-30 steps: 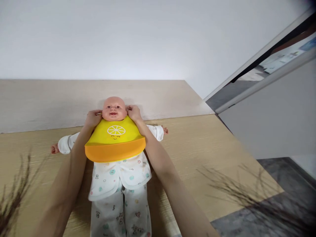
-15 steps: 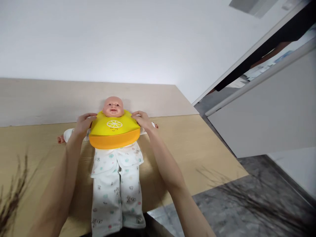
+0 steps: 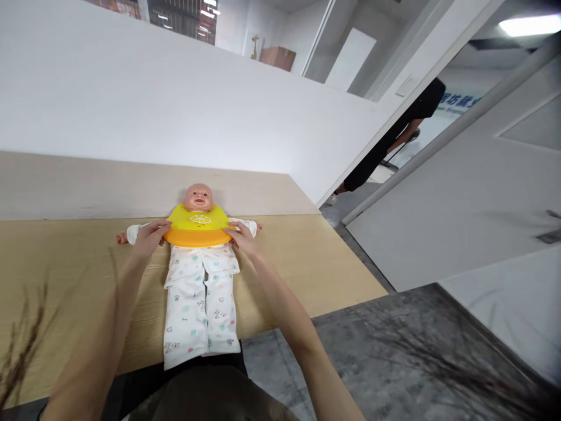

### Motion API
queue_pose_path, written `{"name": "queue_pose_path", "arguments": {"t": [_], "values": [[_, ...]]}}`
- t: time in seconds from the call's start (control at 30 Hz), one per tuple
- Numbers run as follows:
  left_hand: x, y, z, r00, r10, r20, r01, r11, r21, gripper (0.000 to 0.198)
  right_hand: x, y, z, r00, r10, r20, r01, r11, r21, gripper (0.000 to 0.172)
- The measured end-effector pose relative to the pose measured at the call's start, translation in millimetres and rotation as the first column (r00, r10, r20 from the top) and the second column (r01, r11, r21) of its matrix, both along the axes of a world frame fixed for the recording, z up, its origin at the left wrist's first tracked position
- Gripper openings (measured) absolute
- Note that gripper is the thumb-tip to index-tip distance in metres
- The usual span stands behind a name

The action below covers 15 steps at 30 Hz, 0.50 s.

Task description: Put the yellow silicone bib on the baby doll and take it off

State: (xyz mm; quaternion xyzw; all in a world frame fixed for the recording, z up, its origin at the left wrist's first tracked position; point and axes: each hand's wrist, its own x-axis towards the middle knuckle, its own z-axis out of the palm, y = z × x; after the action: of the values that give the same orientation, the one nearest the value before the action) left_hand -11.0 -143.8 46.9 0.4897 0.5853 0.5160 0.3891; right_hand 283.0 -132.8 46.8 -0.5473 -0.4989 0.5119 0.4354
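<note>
A baby doll (image 3: 198,197) lies on its back on the wooden table, dressed in a white patterned outfit (image 3: 193,310), arms stretched sideways. Over its chest lies a yellow bib (image 3: 200,220) with a lemon-slice print and an orange pocket (image 3: 197,238) along the bottom. At the bib's left edge, my left hand (image 3: 150,237) pinches near the pocket's corner. On the opposite side my right hand (image 3: 243,237) grips the other corner with thumb and fingers. The doll's upper arms are partly hidden behind my hands.
The doll's feet reach the near edge of the table (image 3: 298,263). A white wall (image 3: 175,111) rises behind. To the right are an opened grey door (image 3: 464,204), the grey floor (image 3: 350,351) and a person in black (image 3: 394,140) beyond the doorway.
Both hands have slid down the bib's sides from its upper part to the pocket corners. The view has tilted up and back, bringing in the window and more of the person in the doorway.
</note>
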Motion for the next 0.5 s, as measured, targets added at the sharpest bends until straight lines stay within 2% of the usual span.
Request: {"name": "queue_pose_path", "arguments": {"t": [0.1, 0.17, 0.27, 0.37, 0.43, 0.5], "values": [[2.5, -5.4, 3.6, 0.998, -0.014, -0.058, 0.014, 1.0, -0.008, 0.037, -5.5, -3.6, -4.8, 1.0, -0.01, 0.009, 0.01, 1.0, 0.008, 0.034], [1.5, -14.4, 0.4, 0.998, -0.027, -0.051, 0.026, 0.999, -0.026, 0.049, -5.2, -9.5, -12.6, 1.0, 0.028, -0.005, -0.028, 0.999, 0.03, 0.044], [-9.0, -29.0, -10.6, 0.996, 0.067, -0.057, -0.071, 0.994, -0.079, 0.059, 9.0, -17.7, -31.4, 0.998, 0.061, -0.025, -0.058, 0.992, 0.11, 0.058], [-30.0, -34.7, -22.7, 0.968, 0.184, -0.17, -0.209, 0.967, -0.144, 0.051, 43.3, -17.4, -52.3, 0.99, -0.099, 0.105, 0.078, 0.978, 0.191, 0.053], [-45.0, -32.4, -29.4, 0.941, 0.228, -0.249, -0.27, 0.951, -0.149, 0.048, 70.8, -11.2, -63.7, 0.937, -0.243, 0.252, 0.192, 0.959, 0.21, 0.047], [-56.6, -27.3, -35.0, 0.905, 0.237, -0.353, -0.291, 0.951, -0.106, 0.045, 93.0, -1.3, -71.9, 0.887, -0.315, 0.339, 0.253, 0.943, 0.216, 0.044]]}}
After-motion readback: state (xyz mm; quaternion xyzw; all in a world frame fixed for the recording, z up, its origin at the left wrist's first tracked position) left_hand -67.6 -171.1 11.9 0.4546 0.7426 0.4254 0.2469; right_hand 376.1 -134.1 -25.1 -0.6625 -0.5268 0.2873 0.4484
